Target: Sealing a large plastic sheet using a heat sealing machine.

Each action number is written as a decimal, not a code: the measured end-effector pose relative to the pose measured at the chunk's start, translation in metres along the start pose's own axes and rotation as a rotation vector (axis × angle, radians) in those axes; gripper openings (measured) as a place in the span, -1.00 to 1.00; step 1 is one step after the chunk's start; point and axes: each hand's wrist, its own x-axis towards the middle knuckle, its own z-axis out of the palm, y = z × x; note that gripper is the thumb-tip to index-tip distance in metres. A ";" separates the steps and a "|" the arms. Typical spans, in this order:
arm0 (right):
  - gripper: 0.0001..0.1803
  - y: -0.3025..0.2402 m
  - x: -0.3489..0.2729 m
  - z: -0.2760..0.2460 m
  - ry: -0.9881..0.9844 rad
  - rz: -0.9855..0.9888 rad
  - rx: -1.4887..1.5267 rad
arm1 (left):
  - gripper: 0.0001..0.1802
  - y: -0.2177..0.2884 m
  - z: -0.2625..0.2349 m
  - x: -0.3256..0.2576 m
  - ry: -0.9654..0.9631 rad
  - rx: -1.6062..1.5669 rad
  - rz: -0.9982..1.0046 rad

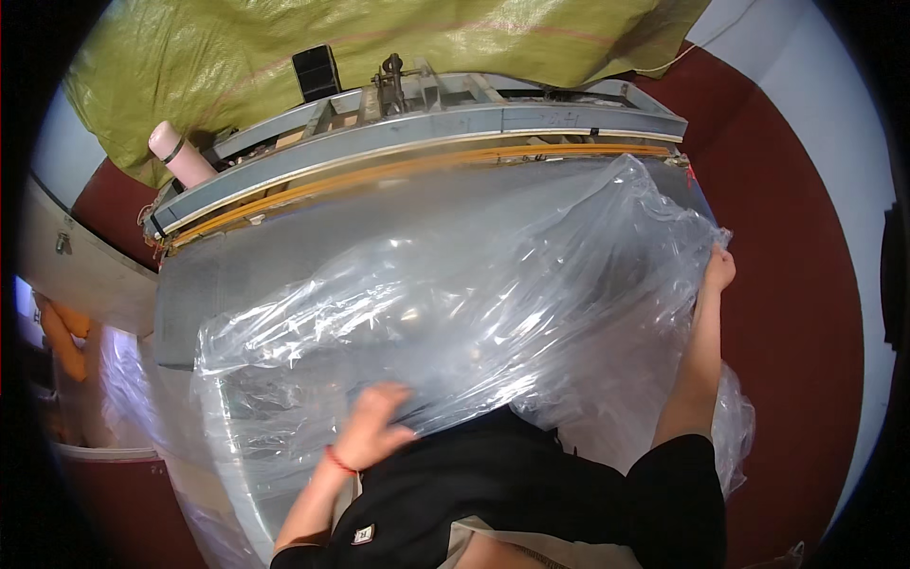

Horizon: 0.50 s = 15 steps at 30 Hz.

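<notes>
A wide, clear plastic sheet (pixel 455 313) lies wrinkled across the grey work table (pixel 185 313) in front of me and hangs down at my side. My right hand (pixel 722 268) is closed on a gathered edge of the plastic sheet at the right end of the table. Nearer my body, my left hand (pixel 377 425), with a red band at the wrist, is over the sheet at its near side. Its thumb stands apart from its fingers, which are a little blurred, and it appears to hold nothing.
Along the table's far side runs a long metal frame (pixel 408 128) with orange strips (pixel 417 163). A pink bottle (pixel 182 156) leans at its left end, and a black phone-like slab (pixel 316 73) stands behind it. A yellow-green woven tarp (pixel 379 43) hangs beyond. At far left, a person's arm (pixel 62 337) shows.
</notes>
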 end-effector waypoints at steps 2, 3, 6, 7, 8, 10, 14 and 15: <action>-0.71 -0.011 0.006 0.008 -0.005 -0.082 0.184 | -0.81 -0.023 0.056 -0.026 -0.263 -0.188 0.035; -0.71 -0.029 0.005 0.011 0.000 -0.087 0.183 | -0.81 -0.026 0.054 -0.026 -0.260 -0.192 0.041; -0.77 -0.125 -0.032 0.014 -0.136 -0.300 0.315 | -0.88 -0.041 0.023 -0.031 -0.306 -0.565 -0.448; -0.79 -0.155 -0.046 0.011 -0.198 -0.374 0.339 | -0.88 -0.049 -0.006 -0.030 -0.192 -0.745 -0.658; -0.81 -0.185 -0.060 0.010 -0.305 -0.392 0.384 | -0.81 -0.073 -0.038 -0.032 -0.027 -0.524 -0.464; -0.85 -0.249 -0.100 0.007 -0.586 -0.389 0.438 | -0.74 -0.111 -0.096 -0.041 0.526 -0.771 -0.811; -0.90 -0.354 -0.194 0.001 -1.178 -0.466 0.697 | -0.75 -0.242 -0.236 -0.164 1.105 -0.266 -0.851; -0.90 -0.371 -0.213 -0.003 -1.331 -0.472 0.754 | -0.74 -0.271 -0.255 -0.205 1.240 0.201 -0.920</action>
